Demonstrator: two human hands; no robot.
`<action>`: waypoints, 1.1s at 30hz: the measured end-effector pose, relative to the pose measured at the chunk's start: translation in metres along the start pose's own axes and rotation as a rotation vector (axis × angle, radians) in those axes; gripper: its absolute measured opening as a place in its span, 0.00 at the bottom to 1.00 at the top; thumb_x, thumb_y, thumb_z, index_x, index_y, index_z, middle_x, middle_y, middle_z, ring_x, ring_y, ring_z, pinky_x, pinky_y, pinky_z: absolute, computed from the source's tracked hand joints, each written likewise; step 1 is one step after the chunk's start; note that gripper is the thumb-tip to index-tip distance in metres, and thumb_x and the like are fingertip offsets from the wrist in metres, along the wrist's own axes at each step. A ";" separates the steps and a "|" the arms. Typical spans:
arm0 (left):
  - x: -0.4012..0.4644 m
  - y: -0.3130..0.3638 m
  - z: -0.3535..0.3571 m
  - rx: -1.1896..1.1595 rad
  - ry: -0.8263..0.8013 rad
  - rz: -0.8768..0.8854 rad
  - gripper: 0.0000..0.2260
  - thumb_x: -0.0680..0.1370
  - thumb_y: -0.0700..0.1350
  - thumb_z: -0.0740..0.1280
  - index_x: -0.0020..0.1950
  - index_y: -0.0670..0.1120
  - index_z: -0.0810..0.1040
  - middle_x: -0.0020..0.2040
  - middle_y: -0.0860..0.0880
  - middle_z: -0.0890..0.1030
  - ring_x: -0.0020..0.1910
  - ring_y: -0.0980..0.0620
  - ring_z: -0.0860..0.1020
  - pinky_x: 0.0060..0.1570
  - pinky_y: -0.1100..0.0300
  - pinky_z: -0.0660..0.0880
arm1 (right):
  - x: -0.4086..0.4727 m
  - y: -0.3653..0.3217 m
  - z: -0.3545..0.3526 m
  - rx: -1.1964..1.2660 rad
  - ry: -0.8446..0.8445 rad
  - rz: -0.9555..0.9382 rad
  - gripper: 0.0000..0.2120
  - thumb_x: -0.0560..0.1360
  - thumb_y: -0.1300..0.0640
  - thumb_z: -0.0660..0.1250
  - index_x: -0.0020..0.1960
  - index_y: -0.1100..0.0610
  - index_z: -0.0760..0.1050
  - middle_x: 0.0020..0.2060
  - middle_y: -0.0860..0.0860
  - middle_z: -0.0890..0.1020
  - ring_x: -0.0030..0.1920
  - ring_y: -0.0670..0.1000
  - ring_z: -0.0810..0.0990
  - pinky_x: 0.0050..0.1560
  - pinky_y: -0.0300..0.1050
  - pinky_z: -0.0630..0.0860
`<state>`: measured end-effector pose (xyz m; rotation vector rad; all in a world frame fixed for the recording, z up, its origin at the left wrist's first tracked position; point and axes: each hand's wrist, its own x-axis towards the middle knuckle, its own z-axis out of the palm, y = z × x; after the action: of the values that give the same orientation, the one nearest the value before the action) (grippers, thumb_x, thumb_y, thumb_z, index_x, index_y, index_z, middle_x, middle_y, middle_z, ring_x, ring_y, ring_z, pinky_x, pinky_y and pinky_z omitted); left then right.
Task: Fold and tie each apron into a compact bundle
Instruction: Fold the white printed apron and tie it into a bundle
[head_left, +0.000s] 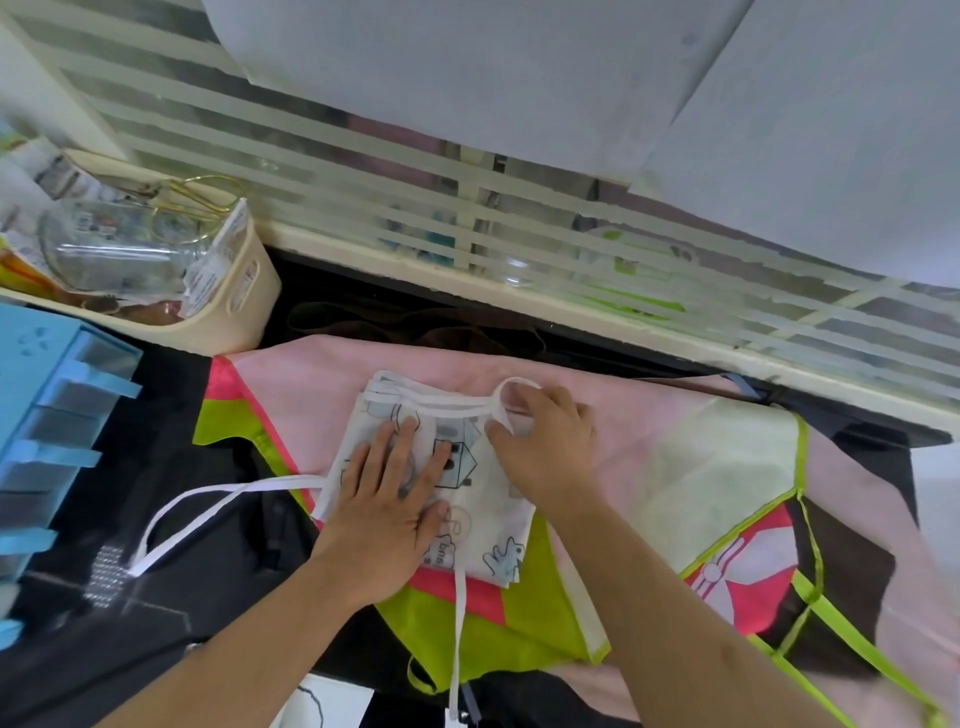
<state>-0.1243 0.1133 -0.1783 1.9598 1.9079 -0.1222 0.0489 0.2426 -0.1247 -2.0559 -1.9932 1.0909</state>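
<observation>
Pressing flat-fingered, the left hand pins a folded white cartoon-printed apron lettered "bms", while the right hand pinches its white strap loop

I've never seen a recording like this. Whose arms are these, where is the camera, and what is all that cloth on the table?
There is no machine here: these are a person's two bare arms, filmed by one wide-angle camera worn on the head, looking forward and down. That is why the arms reach in from the bottom of the picture.

The left hand lies flat, fingers straight, pressing down a folded white apron printed with cartoon drawings. The right hand grips that apron's white strap near a loop at the top edge. Another white strap trails off to the left.

Under it lies a bigger pink, green and red apron, spread over the dark table. At the left stand a cream basket holding a glass jar, and a blue rack.
</observation>
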 end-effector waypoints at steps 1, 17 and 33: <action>0.000 0.001 -0.001 -0.001 -0.008 0.003 0.29 0.85 0.63 0.41 0.80 0.60 0.27 0.80 0.46 0.24 0.79 0.46 0.24 0.78 0.44 0.32 | 0.004 -0.009 -0.005 0.156 -0.048 0.068 0.11 0.73 0.46 0.72 0.54 0.45 0.78 0.54 0.44 0.79 0.57 0.53 0.74 0.60 0.49 0.71; -0.005 0.020 -0.006 -0.028 -0.068 -0.014 0.30 0.83 0.63 0.37 0.77 0.59 0.21 0.78 0.47 0.20 0.78 0.44 0.22 0.77 0.41 0.30 | -0.021 -0.055 -0.056 1.275 -0.202 0.020 0.20 0.80 0.69 0.65 0.67 0.54 0.82 0.38 0.54 0.73 0.35 0.52 0.70 0.45 0.47 0.74; 0.017 0.036 -0.038 0.053 -0.111 -0.143 0.39 0.77 0.75 0.50 0.80 0.67 0.31 0.82 0.44 0.48 0.79 0.34 0.52 0.73 0.33 0.58 | -0.064 0.016 -0.039 0.412 -0.072 0.403 0.10 0.73 0.53 0.71 0.43 0.60 0.75 0.37 0.59 0.79 0.39 0.58 0.81 0.42 0.47 0.75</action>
<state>-0.0961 0.1426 -0.1417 1.8082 1.9884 -0.3187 0.0886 0.1986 -0.0767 -2.2469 -1.2525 1.5094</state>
